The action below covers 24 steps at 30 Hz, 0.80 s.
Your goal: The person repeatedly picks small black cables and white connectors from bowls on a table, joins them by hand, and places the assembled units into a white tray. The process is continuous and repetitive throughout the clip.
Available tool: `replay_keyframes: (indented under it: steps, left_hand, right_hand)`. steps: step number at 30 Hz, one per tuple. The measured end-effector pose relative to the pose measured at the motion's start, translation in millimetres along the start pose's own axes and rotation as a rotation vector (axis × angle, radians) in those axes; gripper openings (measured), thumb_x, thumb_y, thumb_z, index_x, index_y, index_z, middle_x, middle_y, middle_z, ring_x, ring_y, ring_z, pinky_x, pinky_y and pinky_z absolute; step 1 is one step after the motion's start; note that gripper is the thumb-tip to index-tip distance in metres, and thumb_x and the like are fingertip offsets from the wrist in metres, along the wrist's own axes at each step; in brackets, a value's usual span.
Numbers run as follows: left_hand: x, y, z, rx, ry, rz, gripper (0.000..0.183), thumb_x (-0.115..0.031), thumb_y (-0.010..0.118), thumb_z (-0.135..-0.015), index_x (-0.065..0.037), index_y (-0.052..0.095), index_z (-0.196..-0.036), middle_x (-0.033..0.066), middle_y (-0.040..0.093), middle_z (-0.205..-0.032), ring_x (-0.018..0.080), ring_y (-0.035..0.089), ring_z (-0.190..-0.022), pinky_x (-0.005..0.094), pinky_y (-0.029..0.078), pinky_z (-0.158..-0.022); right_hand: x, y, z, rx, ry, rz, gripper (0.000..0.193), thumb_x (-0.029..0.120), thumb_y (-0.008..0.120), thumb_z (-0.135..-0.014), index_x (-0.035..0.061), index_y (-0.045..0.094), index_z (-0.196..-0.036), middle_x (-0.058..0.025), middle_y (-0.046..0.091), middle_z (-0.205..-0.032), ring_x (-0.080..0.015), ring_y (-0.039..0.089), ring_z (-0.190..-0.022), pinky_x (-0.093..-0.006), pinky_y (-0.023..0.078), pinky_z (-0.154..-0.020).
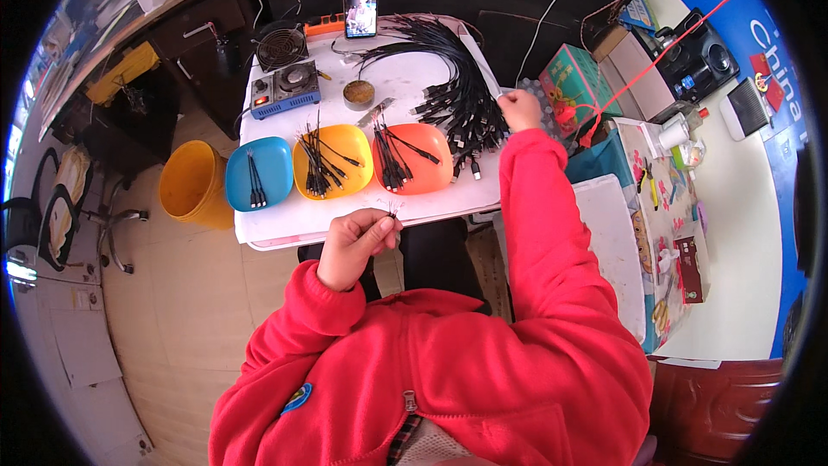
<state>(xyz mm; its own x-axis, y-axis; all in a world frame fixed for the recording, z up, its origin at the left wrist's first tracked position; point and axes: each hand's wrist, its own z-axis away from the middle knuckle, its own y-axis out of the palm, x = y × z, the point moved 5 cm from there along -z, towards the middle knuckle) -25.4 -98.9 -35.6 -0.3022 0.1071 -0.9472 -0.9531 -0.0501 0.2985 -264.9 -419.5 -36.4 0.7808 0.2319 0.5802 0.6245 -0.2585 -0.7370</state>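
My left hand (356,244) is closed in a pinch in front of the table's near edge. From its fingertips stick the thin stripped wire ends (393,210) of a black cable; the rest of that cable is hidden. My right hand (520,110) reaches to the right side of the table, fingers curled, beside a big pile of black USB cables (461,91). What its fingers grip, if anything, cannot be made out. Short black cable pieces lie in a blue tray (274,155), a yellow tray (354,140) and an orange tray (438,174).
Behind the trays are a soldering station (285,93), a small round tin (359,93), a fan (281,48) and a propped phone (360,9). A yellow bin (191,179) stands left of the table. On the right are a green box (576,78) and a side table with pliers (653,192).
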Motion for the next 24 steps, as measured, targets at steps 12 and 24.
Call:
replay_keyframes:
  steps: [12, 24]
  left_hand:
    - [-61.7, 31.1, 12.8, 0.087, 0.246, 0.440, 0.018, -0.010, 0.045, -0.100, 0.002, 0.059, -0.097, 0.0194, 0.057, -0.126, 0.0278, 0.063, -0.106, 0.0354, 0.053, -0.088]
    - [-85.8, 8.5, 51.1, -0.131, 0.540, 0.151, 0.016, -0.006, 0.049, -0.097, 0.005, 0.060, -0.097, 0.0093, 0.063, -0.093, 0.0062, 0.040, -0.060, 0.0196, 0.035, -0.056]
  right_hand:
    - [175.9, -92.7, 230.4, 0.641, -0.498, -0.505, 0.014, 0.009, 0.066, -0.078, 0.0024, 0.055, -0.084, -0.0129, 0.056, -0.082, -0.0271, 0.060, -0.072, -0.0361, 0.048, -0.064]
    - [142.5, -59.6, 307.7, 1.273, -0.778, -0.151, 0.019, 0.018, 0.063, -0.080, 0.0031, 0.059, -0.090, -0.0166, 0.060, -0.087, -0.0344, 0.061, -0.083, -0.0431, 0.049, -0.071]
